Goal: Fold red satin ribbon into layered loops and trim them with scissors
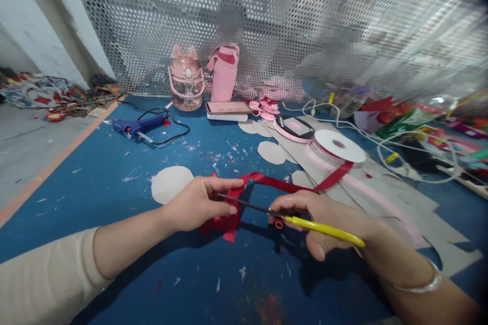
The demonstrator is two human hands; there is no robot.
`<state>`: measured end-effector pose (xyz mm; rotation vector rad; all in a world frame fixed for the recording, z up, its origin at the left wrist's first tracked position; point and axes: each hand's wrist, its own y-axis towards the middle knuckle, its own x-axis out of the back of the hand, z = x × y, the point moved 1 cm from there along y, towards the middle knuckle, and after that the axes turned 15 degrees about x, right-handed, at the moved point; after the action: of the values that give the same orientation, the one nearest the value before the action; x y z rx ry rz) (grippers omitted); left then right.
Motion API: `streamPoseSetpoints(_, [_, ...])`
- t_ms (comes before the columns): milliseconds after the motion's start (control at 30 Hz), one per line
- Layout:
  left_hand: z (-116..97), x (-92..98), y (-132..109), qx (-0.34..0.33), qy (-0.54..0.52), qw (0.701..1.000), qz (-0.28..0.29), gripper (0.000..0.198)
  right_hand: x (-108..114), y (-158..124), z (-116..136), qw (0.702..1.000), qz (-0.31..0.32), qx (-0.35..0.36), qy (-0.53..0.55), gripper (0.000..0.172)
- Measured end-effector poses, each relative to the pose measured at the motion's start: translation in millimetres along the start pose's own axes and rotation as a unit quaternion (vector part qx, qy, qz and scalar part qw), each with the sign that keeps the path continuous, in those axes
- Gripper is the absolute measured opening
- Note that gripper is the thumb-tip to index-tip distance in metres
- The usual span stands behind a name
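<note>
Between the thumb and fingers of my left hand (200,202) a red ribbon (280,183) is pinched, its short end hanging below. The ribbon runs right to a white spool (340,146). My right hand (324,218) is closed around yellow-handled scissors (324,228). Their dark blades point left and lie at the ribbon beside my left fingertips; whether they are cutting into it I cannot tell. More red ribbon pieces (217,224) lie under my left hand. A white paper circle (171,184) rests just behind my left wrist.
A blue glue gun (140,124) with a black cord lies at the back left. A pink bottle (186,81), a pink pouch (224,73) and a phone (229,107) stand along the mesh wall. Grey cardboard sheets (404,203) and a white cable (356,123) fill the right.
</note>
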<state>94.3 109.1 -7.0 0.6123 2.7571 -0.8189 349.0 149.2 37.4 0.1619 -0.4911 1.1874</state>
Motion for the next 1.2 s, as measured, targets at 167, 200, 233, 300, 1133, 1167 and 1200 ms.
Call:
streamPoseSetpoints(167, [-0.3, 0.5, 0.3, 0.001, 0.015, 1.0, -0.007, 0.052, -8.1, 8.4, 3.4, 1.0, -0.012, -0.014, -0.012, 0.063])
streamPoseSetpoints(200, [-0.2, 0.6, 0.3, 0.001, 0.016, 1.0, -0.008, 0.052, -9.0, 9.4, 4.1, 1.0, -0.007, -0.013, -0.017, 0.058])
streamPoseSetpoints(233, [-0.2, 0.6, 0.3, 0.0, 0.016, 1.0, -0.008, 0.052, -9.4, 10.2, 4.9, 1.0, -0.005, -0.008, -0.024, 0.053])
streamPoseSetpoints(300, [-0.2, 0.5, 0.3, 0.002, 0.016, 1.0, -0.009, 0.052, -8.7, 11.0, 6.0, 0.999, -0.01, 0.005, -0.047, 0.045])
streamPoseSetpoints(1133, [-0.7, 4.5, -1.2, -0.064, 0.159, 0.983, -0.066, 0.037, -12.0, 7.2, 10.5, 0.988, -0.028, 0.022, 0.153, 0.065])
streamPoseSetpoints(1167, [-1.2, 4.0, -1.6, -0.069, 0.166, 0.982, -0.064, 0.037, -14.0, 5.8, 10.2, 0.981, -0.028, 0.035, 0.187, 0.07])
streamPoseSetpoints(1200, [-1.8, 3.5, -2.0, -0.076, 0.173, 0.98, -0.063, 0.036, -15.7, 4.8, 9.7, 0.977, -0.033, 0.046, 0.207, 0.072])
